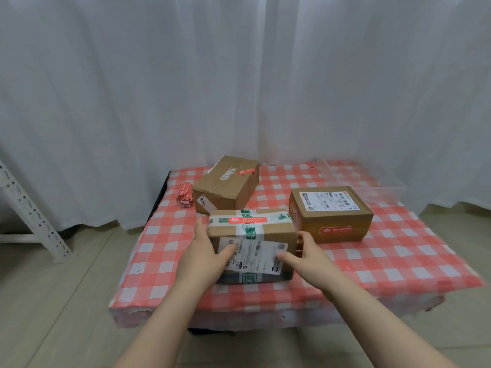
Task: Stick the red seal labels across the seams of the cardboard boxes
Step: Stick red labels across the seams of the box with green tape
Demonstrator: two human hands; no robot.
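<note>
Two arms stretched forward: your left hand (203,252) gripped the near box (276,232) by its left side, right hand (307,257) its right end, thumbs on top, on the table (398,251), front middle.

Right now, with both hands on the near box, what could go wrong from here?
1. The right hand has its fingers wedged close to the right box; turning the near box could bump it.
2. The roll of red labels lies near the left edge of the table; a nudge might send it off.
</note>
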